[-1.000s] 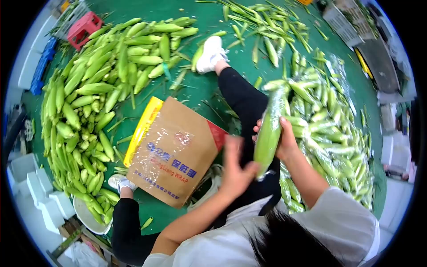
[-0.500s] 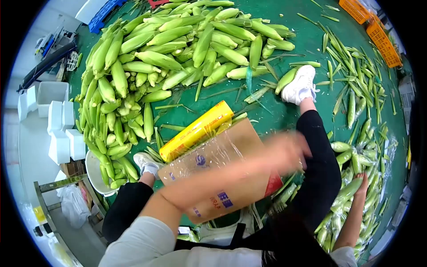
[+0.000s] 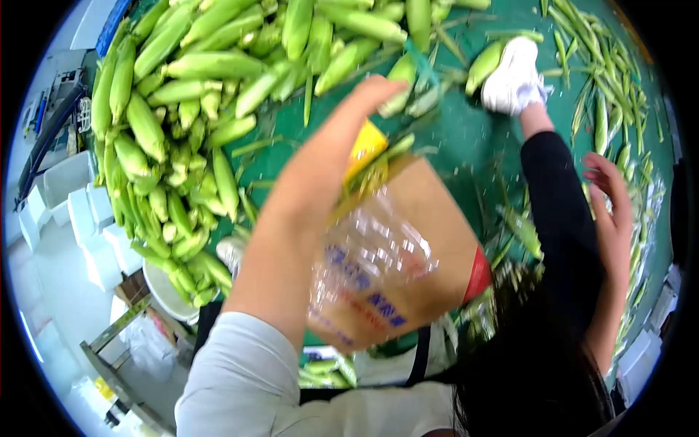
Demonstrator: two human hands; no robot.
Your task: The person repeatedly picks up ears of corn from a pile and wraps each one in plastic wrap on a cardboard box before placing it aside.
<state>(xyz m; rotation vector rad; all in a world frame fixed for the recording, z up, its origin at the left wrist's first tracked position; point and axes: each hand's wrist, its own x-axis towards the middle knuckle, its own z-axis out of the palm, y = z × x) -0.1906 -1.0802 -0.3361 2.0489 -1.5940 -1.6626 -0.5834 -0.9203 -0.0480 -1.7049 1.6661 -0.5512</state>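
My left hand [image 3: 373, 93] reaches out over the yellow cling film roll [image 3: 366, 148], its fingertips at an ear of corn [image 3: 400, 79] in green husk. The fingers are blurred, and whether they touch or grip the ear I cannot tell. Below the forearm, a brown cardboard box [image 3: 444, 211] with clear film [image 3: 386, 226] over its top sits between my legs. My right hand [image 3: 610, 191] is raised beside my right knee, fingers apart, with nothing in it. It is close to the film-wrapped corn [image 3: 641, 240] at the right.
A large heap of corn in husks [image 3: 211, 65] covers the upper left of the green floor [image 3: 451, 138]. Loose husk leaves [image 3: 582, 44] lie at the upper right. White foam boxes [image 3: 91, 211], a white bucket [image 3: 164, 288] and a metal frame [image 3: 120, 328] stand at the left.
My left hand has swung from over the box's right side up and left to the corn. My right hand has let go of a wrapped ear and risen. The view has shifted.
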